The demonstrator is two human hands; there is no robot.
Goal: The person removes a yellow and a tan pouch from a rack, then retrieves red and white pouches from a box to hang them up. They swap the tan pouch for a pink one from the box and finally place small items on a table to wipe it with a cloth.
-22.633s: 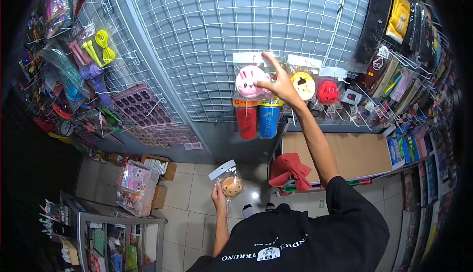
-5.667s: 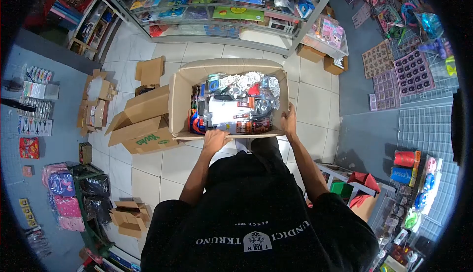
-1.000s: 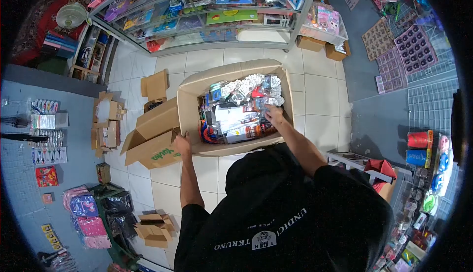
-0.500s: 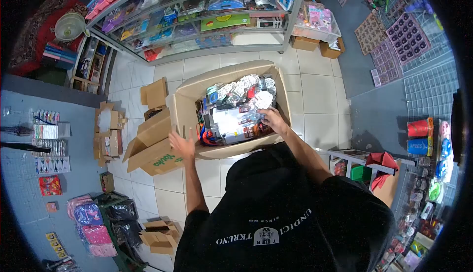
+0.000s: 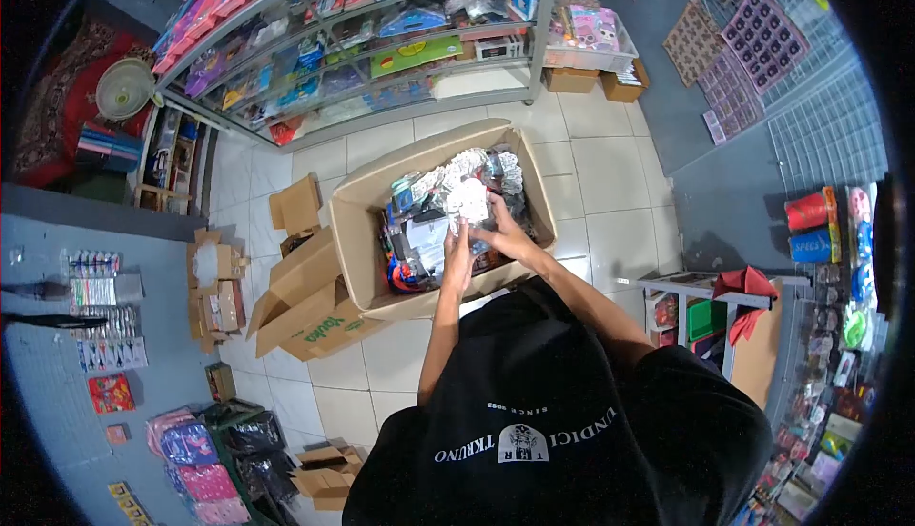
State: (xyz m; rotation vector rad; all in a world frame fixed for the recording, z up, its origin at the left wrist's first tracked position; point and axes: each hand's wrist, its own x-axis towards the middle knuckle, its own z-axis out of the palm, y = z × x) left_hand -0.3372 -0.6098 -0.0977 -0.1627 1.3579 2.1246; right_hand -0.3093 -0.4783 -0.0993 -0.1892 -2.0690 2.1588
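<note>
A large open cardboard box (image 5: pixel 351 257) sits on the floor before me, filled with mixed packaged goods. Over its middle, my right hand (image 5: pixel 512 236) grips a white patterned packet (image 5: pixel 468 200) by its right side. My left hand (image 5: pixel 457 261) has its fingers closed on the packet's lower edge. What the packet contains is too blurred to name. Similar white packets (image 5: pixel 467 162) lie heaped at the far side of the box. Below the hands are a flat white package (image 5: pixel 426 237) and, in the near left corner, red and blue items (image 5: pixel 405 276).
Left of the box lies an opened cardboard carton (image 5: pixel 329 324). A glass display shelf (image 5: pixel 343 126) with stationery stands beyond it. Smaller cartons (image 5: pixel 217 288) line the left wall. At right is a small rack (image 5: pixel 724 288), near wall grids with hanging goods.
My left hand has moved from the box's left edge to join the right on the white packet. The packet has shifted left and nearer to me. The camera view has turned slightly.
</note>
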